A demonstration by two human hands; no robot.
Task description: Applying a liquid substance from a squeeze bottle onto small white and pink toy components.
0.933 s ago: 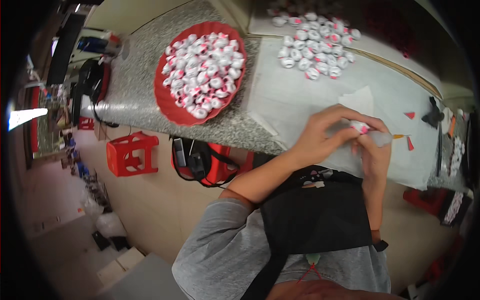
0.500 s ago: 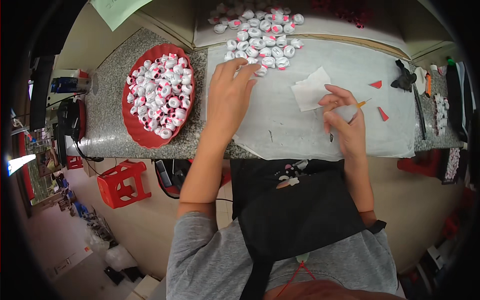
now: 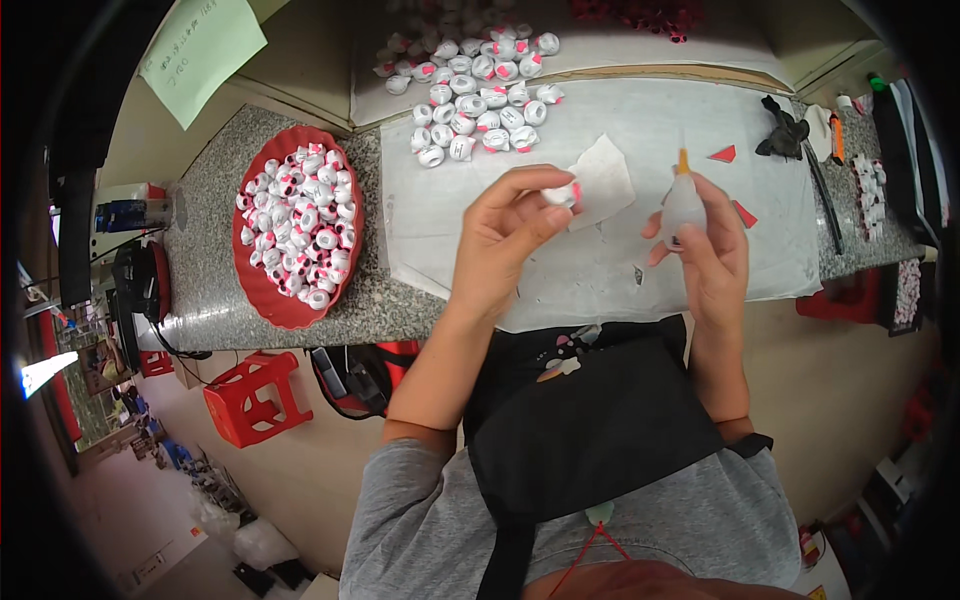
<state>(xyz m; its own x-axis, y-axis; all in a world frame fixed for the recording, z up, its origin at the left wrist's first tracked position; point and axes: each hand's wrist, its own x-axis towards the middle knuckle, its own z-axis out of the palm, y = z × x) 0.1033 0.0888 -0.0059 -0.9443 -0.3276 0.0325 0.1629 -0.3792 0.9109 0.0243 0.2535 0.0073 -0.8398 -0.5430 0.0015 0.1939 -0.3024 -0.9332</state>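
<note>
Between the thumb and fingers of my left hand [image 3: 497,235] is a small rounded white piece with a pink end [image 3: 563,195], raised above the paper-covered bench. My right hand [image 3: 718,265] is closed round a small white squeeze bottle [image 3: 684,212], its thin yellow needle tip [image 3: 683,160] pointing up and away. The bottle and the white piece are apart. A torn sheet of white paper [image 3: 606,178] lies between the hands. Beyond my left hand, rows of similar white pieces [image 3: 487,98] rest on the covered surface, some showing pink ends.
A red scalloped dish [image 3: 262,304] at the left holds many white and pink pieces. Two red scraps [image 3: 743,214] lie right of the bottle. A crumpled black item [image 3: 782,130] and a thin black rod [image 3: 824,198] sit farther right. A red stool [image 3: 235,415] stands below the bench.
My left hand has come back from the rows toward the middle with a white piece in its fingers. My right hand has turned the bottle so its needle points more upward. The view has shifted.
</note>
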